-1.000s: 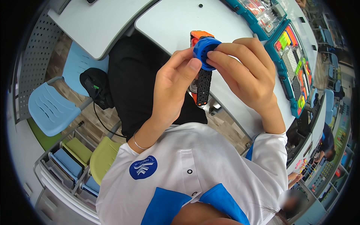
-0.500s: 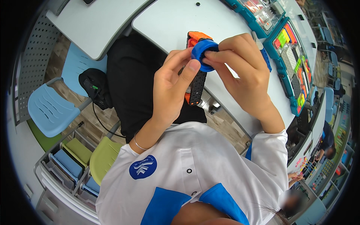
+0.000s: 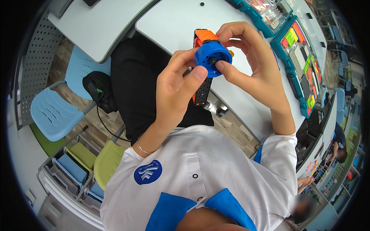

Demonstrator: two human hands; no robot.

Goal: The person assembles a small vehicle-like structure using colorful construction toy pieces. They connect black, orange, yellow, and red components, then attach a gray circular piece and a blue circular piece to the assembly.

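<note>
A blue wheel (image 3: 204,57) with a hollow, holed face is held up in front of me, its open side facing me. At its hub sits a small black part (image 3: 213,60). My left hand (image 3: 175,82) grips the wheel's left rim between thumb and fingers. The thumb of my right hand (image 3: 262,69) presses beside the hub while its fingers curl round the far side, partly hidden. Behind the wheel is a building-block model with an orange block (image 3: 208,35) on top and a black perforated beam (image 3: 202,92) below. How the wheel joins the model is hidden.
The white table (image 3: 173,23) lies beyond my hands, with a small black part (image 3: 202,4) on it. At right stands an open teal case (image 3: 304,102) of colourful building parts. Light blue chairs (image 3: 54,113) are at left; other people are in the right background.
The wheel has turned so its holed face shows towards me. My right hand has shifted from pinching inside the wheel to thumb at the hub, fingers round behind.
</note>
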